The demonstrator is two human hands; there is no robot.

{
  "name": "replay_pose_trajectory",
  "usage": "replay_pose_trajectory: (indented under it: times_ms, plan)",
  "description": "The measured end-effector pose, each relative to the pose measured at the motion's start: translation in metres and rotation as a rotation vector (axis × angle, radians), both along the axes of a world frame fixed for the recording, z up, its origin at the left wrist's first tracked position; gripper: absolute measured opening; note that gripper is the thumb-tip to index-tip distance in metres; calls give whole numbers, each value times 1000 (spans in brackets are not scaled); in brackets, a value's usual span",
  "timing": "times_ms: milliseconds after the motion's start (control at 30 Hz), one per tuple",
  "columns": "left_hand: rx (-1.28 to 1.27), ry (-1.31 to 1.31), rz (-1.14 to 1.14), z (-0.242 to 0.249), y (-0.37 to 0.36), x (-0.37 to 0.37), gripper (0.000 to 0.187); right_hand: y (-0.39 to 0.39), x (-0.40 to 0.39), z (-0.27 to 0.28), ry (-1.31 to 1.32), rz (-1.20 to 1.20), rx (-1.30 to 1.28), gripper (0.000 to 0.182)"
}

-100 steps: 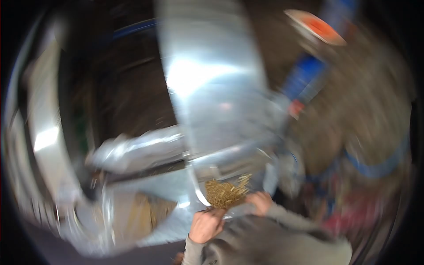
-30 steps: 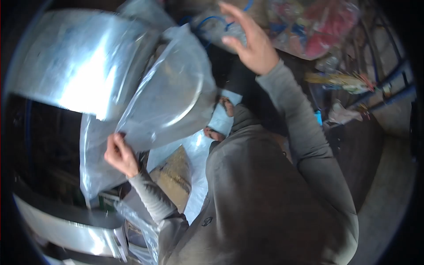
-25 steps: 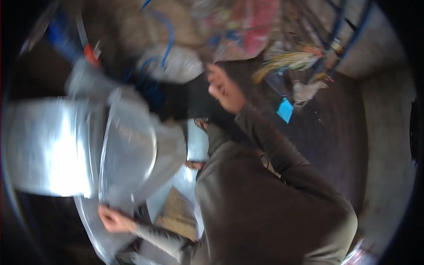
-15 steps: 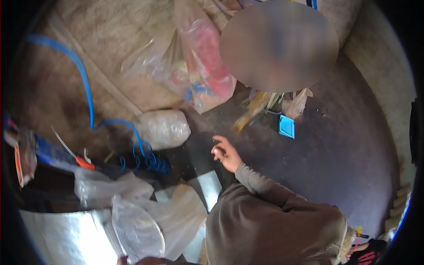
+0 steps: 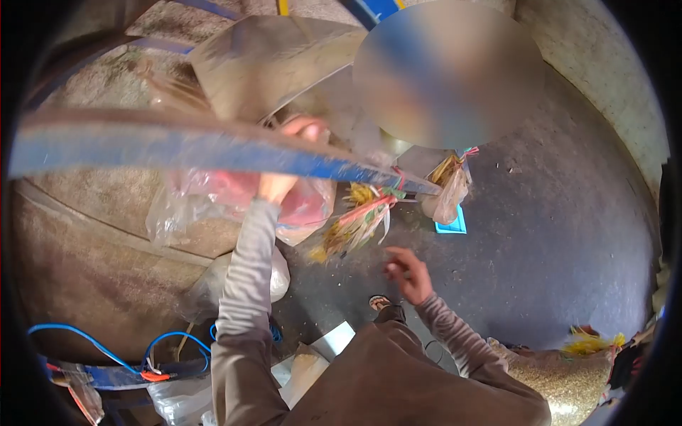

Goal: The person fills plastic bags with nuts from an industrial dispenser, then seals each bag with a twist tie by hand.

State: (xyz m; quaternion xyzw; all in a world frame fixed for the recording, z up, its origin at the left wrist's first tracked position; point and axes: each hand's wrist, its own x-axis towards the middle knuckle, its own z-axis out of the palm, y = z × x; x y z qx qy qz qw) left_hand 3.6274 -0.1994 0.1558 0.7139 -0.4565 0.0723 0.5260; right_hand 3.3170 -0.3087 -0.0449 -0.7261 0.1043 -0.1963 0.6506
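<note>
My left hand (image 5: 275, 188) reaches up behind a blue metal bar (image 5: 312, 165), which hides its middle. The blurred fingers show above the bar, near the edge of a grey sheet (image 5: 284, 64); I cannot make out what they hold. Below the bar, a clear plastic bag with pink and red contents (image 5: 309, 209) lies behind my left wrist. My right hand (image 5: 410, 277) is held low over the dark floor, empty, its fingers apart and slightly bent. Nearest to it hangs a tied bundle of coloured plastic strips (image 5: 355, 227) from the bar.
A small plastic bag (image 5: 449, 199) hangs near the bar's end, above a light-blue tray (image 5: 452, 221). A white filled bag (image 5: 280, 275) stands left of my legs. Blue hose (image 5: 89, 346) runs at lower left. A grain-filled sack (image 5: 568, 380) stands at lower right.
My view has shifted, bringing the blue bar into the foreground. My left arm now reaches up past the pink-filled bag. My right hand appears lower and farther right, still open.
</note>
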Motion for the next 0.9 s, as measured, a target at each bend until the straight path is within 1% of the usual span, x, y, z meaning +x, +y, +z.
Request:
replay_pose_trajectory:
  times_ms: [33,100,133,200,233,300,333,400,433,467,533,567,600,667,700,733,767,800,833,867,900]
  plan:
    - [207,21,-62,22,-31,-1,23,-16,-6,-5,4,-7,5,36]
    - [111,-198,-301,22,-86,21,23,-43,-17,-12,45,-186,57,34]
    - [110,-193,-304,26,-107,19,23,-51,-20,-14,50,-188,57,34]
    - [102,-101,-524,32,-144,14,21,-61,-22,-17,55,-287,112,30]
    - [103,-94,-526,29,-160,14,21,-63,-21,-18,71,-308,139,29]
    - [221,-209,-618,25,-184,10,26,-65,-16,-24,80,-325,151,29]
    - [218,-203,-616,24,-189,7,26,-65,-12,-26,84,-339,160,28]
    - [385,-438,-575,27,-192,0,37,-64,-3,-26,84,-321,160,28]
    - [516,-534,-476,28,-189,-6,42,-63,4,-26,78,-306,167,27]
    - [517,-535,-460,22,-187,-9,42,-62,11,-26,74,-291,163,27]
    - [470,-801,-329,1,-182,-12,34,-60,24,-24,82,-225,162,26]
    - [318,-754,-297,-7,-178,-12,23,-60,32,-21,81,-187,153,26]
    - [328,-748,-254,-5,-166,-12,23,-59,40,-16,68,-151,157,25]
    - [325,-518,-184,0,-141,-12,22,-57,53,-7,65,-75,157,24]
    - [158,-467,-212,-3,-126,-6,17,-55,60,-4,73,-24,200,23]
    - [167,-457,-182,-5,-107,-8,17,-50,64,-3,83,24,245,22]
    - [77,-281,-42,-8,-83,-14,18,-44,65,-10,94,56,243,22]
    - [-22,-113,106,-10,-58,-21,18,-38,70,-22,116,156,306,27]
    - [-154,291,91,-22,-26,-24,17,-31,75,-27,143,271,360,32]
    - [-183,286,169,-39,0,-34,17,-22,78,-27,160,349,337,32]
    - [-446,482,213,-57,34,-47,18,-8,85,-26,274,444,461,40]
